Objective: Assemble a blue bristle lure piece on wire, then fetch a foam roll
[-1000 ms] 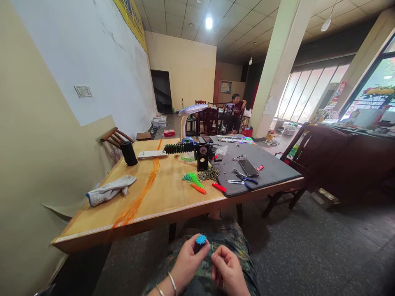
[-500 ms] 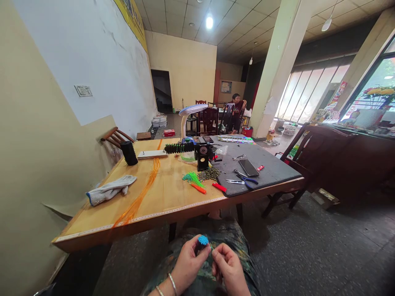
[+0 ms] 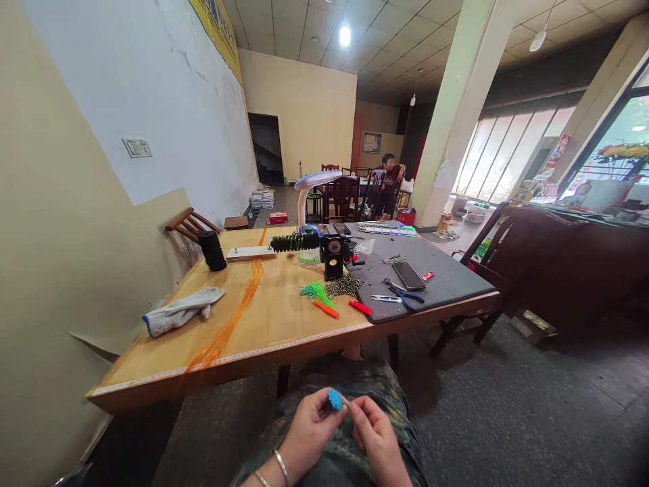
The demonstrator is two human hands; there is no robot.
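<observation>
One small round bright-blue beaded ball (image 3: 334,399), bumpy-surfaced

Site: small craft workshop set up in a large shop-front hall.

Evidence:
- Long wooden table (image 3: 263,331) at 12 o'clock.
- Cutting mat (image 3: 441,274) on the table's 1 o'clock end, with pliers (image 3: 405,295) and scissors (image 3: 385,298) on it.
- On the table: desk lamp (image 3: 310,189), black spindle jig (image 3: 332,257), loose orange strands (image 3: 238,304), green pins (image 3: 318,293), work glove (image 3: 180,310).
- Tiled ceiling, concrete pillar (image 3: 459,115), blinded windows (image 3: 507,159) at 2 o'clock.
- One person (image 3: 388,181) seated at a far table, 12 o'clock.
</observation>
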